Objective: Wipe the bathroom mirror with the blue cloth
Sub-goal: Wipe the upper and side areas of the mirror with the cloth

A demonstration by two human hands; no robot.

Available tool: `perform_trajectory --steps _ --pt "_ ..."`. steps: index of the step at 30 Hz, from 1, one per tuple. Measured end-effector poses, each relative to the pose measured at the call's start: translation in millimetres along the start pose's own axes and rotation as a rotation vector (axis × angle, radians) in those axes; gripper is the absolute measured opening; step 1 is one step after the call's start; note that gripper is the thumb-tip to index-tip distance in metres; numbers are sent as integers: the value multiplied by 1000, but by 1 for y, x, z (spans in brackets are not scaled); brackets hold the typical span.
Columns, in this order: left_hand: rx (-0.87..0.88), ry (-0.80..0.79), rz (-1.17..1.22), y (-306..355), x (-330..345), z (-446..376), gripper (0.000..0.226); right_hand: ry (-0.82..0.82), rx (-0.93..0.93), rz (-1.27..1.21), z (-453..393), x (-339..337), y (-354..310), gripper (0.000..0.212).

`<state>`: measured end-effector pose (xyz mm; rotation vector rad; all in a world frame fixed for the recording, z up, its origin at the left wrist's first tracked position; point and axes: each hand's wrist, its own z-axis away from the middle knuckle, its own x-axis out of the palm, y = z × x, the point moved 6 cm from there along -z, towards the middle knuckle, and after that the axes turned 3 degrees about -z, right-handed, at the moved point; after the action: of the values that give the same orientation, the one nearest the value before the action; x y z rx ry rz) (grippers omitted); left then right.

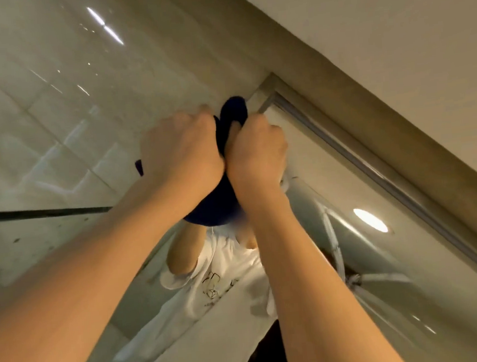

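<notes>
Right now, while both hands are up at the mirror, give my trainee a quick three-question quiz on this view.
1. True or false: only the right hand grips the blue cloth.
2. Which part of the mirror are the hands working at? A) bottom edge B) upper corner by the frame C) centre
3. What bright round thing shows reflected in the mirror?

Key: 1. False, the left hand grips it too. 2. B. 3. A ceiling light.
</notes>
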<state>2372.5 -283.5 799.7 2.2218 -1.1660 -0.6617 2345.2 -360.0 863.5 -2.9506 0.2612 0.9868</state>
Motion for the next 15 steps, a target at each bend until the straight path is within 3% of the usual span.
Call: perform_trajectory --steps 8,15 --pt "-12 -85 -261 -35 16 63 11 -153 -42 33 56 48 4 29" --pt "8 -259 -396 -53 12 100 18 -459 92 -69 103 71 10 34"
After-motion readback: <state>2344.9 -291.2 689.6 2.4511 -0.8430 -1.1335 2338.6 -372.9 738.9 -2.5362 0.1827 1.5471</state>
